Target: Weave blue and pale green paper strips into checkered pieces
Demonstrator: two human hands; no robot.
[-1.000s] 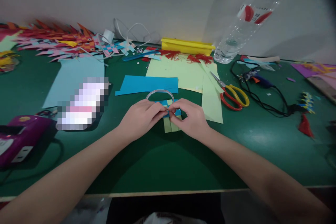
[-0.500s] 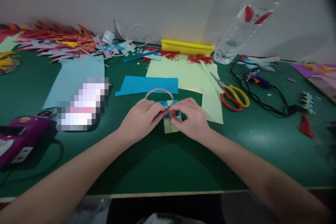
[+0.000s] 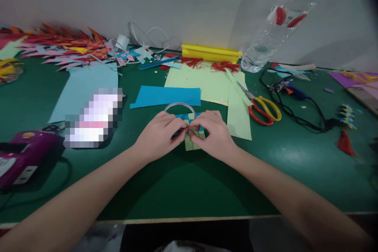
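A thin whitish ring that looks like a narrow roll of tape [image 3: 179, 104] stands between my two hands, its top arc showing and its lower part hidden by my fingers. My left hand [image 3: 161, 134] is closed in a pinch at its near side. Fingertip to fingertip with it, my right hand [image 3: 214, 134] pinches at the same spot. What lies right between the fingertips is too small to make out. Beneath them is a small woven piece of blue and pale green paper strips [image 3: 192, 143], flat on the table and partly covered by the hands.
Beyond the hands lie a blue paper sheet [image 3: 168, 96] and pale green sheets [image 3: 195, 80]. Scissors [image 3: 265, 108] and a glue gun [image 3: 295, 89] with its black cord are to the right. A phone [image 3: 93, 120] and a purple box [image 3: 26, 157] sit left; a plastic bottle [image 3: 261, 53] leans at the back.
The ring has dipped slightly between my hands, and the fingertips have shifted a little toward me. Both hands keep their pinch.
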